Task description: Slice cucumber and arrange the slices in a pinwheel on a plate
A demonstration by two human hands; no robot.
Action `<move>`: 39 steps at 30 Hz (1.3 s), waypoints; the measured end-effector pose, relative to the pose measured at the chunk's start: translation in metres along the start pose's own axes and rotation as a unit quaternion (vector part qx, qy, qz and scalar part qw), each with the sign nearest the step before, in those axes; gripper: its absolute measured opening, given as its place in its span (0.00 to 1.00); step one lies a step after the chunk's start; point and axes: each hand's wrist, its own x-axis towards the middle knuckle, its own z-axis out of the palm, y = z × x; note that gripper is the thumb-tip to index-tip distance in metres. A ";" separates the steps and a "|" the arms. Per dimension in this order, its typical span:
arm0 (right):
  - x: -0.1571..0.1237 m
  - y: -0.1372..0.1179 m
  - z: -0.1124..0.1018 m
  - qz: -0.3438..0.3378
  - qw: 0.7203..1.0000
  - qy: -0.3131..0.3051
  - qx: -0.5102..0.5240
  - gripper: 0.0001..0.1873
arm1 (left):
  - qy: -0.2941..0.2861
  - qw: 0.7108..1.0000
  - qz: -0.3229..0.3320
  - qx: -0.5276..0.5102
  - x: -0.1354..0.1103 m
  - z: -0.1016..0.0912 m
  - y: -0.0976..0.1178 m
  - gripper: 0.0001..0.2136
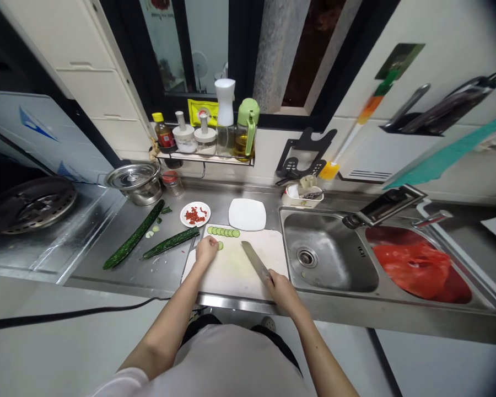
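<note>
My right hand (279, 286) grips the handle of a kitchen knife (254, 260), its blade angled up and left over the white cutting board (231, 281). At the board's left side, the fingers of my left hand (206, 250) are curled together at a round cucumber slice (220, 246). Just above that slice runs an overlapping row of cucumber slices (224, 232) near the far edge of the board. A cut cucumber (171, 243) lies on the counter left of my left hand, and a longer whole cucumber (134, 236) lies beyond it.
Behind the board are a plate of chopped red pieces (195, 214) and a bare white plate (247, 214). The steel sink (330, 251) adjoins on the right, with a red plastic bag (413, 267) in its second basin. A lidded pot (136, 182) and condiment rack (206, 158) stand behind.
</note>
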 end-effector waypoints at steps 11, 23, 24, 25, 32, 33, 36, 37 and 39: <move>0.001 0.001 0.004 -0.003 1.000 -0.010 0.014 0.11 | 0.041 0.998 -0.040 0.027 0.009 -0.012 -0.018 0.06; 0.004 0.001 0.005 0.000 1.000 -0.016 0.016 0.11 | 0.055 0.994 -0.056 0.071 0.006 -0.015 -0.019 0.09; 0.004 0.001 0.005 0.001 1.000 -0.014 0.016 0.11 | 0.058 0.994 -0.056 0.071 0.005 -0.014 -0.018 0.10; 0.004 0.002 0.005 0.003 1.000 -0.013 0.017 0.11 | 0.062 0.994 -0.051 0.071 0.003 -0.013 -0.017 0.10; 0.003 0.006 0.008 0.019 1.000 -0.006 0.005 0.11 | 0.040 0.994 0.070 0.067 0.003 0.003 0.019 0.12; 0.003 0.007 0.008 0.022 1.000 -0.006 0.000 0.11 | 0.032 0.993 0.087 0.071 0.004 0.007 0.027 0.12; 0.000 0.009 0.010 0.022 1.000 -0.002 -0.010 0.11 | 0.016 0.989 0.119 0.091 0.008 0.017 0.046 0.14; 0.000 0.010 0.010 0.020 1.000 0.000 -0.011 0.11 | 0.013 0.987 0.124 0.100 0.010 0.020 0.050 0.15; -0.002 0.012 0.011 0.020 1.000 -0.001 -0.013 0.11 | 0.007 0.985 0.131 0.114 0.013 0.024 0.058 0.16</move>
